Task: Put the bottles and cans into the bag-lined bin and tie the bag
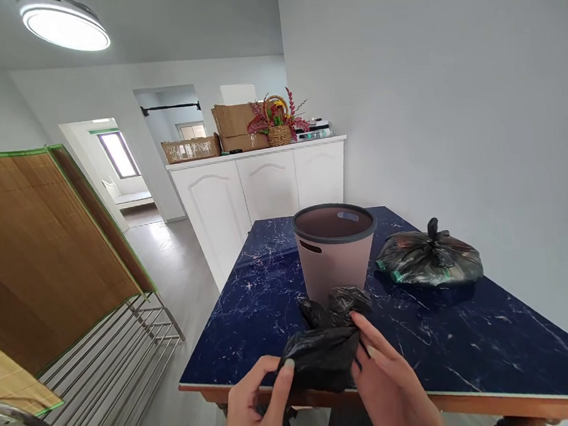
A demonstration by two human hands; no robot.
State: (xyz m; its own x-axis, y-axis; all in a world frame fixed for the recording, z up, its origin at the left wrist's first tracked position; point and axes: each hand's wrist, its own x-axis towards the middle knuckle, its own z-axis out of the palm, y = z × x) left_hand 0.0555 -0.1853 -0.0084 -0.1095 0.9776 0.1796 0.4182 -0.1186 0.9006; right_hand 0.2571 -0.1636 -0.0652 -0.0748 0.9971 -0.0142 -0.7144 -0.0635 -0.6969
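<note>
A crumpled black plastic bag (322, 355) is held between my two hands at the near edge of the table. My left hand (259, 403) pinches its left end between thumb and fingers. On the other side, my right hand (393, 380) grips the bag's right end. Part of the bag bunches up just in front of a pinkish-brown trash bin (339, 264), which stands upright with a dark grey rim and a slot handle. The bin's visible inside wall shows no liner. To its right lies a knotted, filled black garbage bag (432, 262).
The blue marble-patterned table (253, 310) has a wooden edge. Behind it, a white cabinet (217, 199) carries cardboard boxes (240, 123) and a flower basket (280, 134). At left stands a metal rack (112, 357) with a brown mat (40, 243) over it.
</note>
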